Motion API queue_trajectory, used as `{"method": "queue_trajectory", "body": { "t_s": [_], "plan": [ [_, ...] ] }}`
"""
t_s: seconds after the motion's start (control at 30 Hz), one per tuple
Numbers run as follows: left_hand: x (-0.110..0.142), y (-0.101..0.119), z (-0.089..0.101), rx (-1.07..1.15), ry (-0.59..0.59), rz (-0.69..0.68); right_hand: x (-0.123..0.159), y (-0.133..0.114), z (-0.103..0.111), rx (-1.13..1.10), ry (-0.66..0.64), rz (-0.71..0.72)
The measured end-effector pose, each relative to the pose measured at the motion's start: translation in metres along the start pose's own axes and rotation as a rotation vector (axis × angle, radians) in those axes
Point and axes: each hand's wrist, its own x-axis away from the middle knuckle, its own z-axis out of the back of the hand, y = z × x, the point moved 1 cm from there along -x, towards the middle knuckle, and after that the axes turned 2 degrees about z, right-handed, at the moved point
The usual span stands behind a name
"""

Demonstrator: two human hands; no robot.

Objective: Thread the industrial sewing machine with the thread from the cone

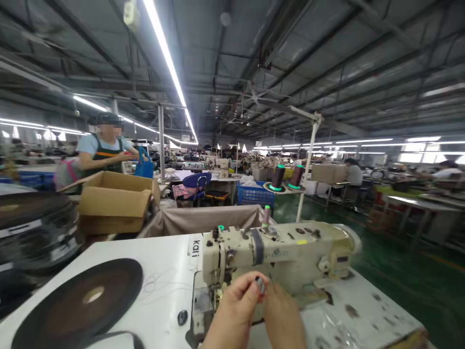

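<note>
My left hand (234, 310) is closed, its thumb and forefinger pinching a small grey and black piece (259, 285) whose kind I cannot make out. Close against it is my right hand (284, 312), somewhat blurred, its fingers curled in toward the same piece; what they grip is hidden. Both hands are in front of a cream sewing machine (290, 252), just right of its needle end. On the white table (163, 261) to the left lie a large round dark disc (116, 281) with a light centre and a small black item (182, 317).
Two dark thread cones (278, 177) stand on a holder behind the machine. An open cardboard box (112, 201) and a stack of dark round pieces (36, 237) are at left. A co-worker (105, 150) stands beyond the box near a blue bag (144, 164). Clear plastic (334, 325) lies at right.
</note>
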Motion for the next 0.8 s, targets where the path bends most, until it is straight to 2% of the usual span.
{"method": "queue_trajectory", "body": {
  "t_s": [0.1, 0.17, 0.23, 0.33, 0.4, 0.47, 0.53, 0.63, 0.8],
  "plan": [
    [-0.002, 0.0, 0.004, 0.04, -0.074, 0.032, -0.002, 0.009, 0.019, -0.39, -0.144, -0.144],
    [-0.004, -0.003, 0.009, 0.046, -0.07, 0.046, -0.003, 0.019, 0.038, -0.618, -0.223, -0.189],
    [-0.004, -0.006, 0.012, 0.05, -0.046, 0.062, -0.006, 0.028, 0.064, -0.73, -0.167, -0.168],
    [-0.001, -0.008, 0.013, 0.053, -0.04, 0.083, -0.016, 0.037, 0.107, -0.614, -0.029, -0.203],
    [0.0, -0.008, 0.012, 0.043, -0.052, 0.099, -0.026, 0.038, 0.129, -0.515, 0.101, -0.178],
    [0.0, -0.009, 0.012, 0.032, -0.068, 0.105, -0.038, 0.038, 0.14, -0.375, 0.229, -0.116],
    [-0.001, -0.01, 0.011, 0.028, -0.075, 0.103, -0.048, 0.037, 0.144, -0.192, 0.295, -0.069],
    [-0.001, -0.013, 0.012, 0.0, -0.073, 0.101, -0.061, 0.035, 0.143, -0.01, 0.269, -0.027],
    [-0.001, -0.017, 0.018, -0.094, -0.073, 0.112, -0.075, 0.028, 0.147, 0.062, 0.15, -0.015]
  ]
}}
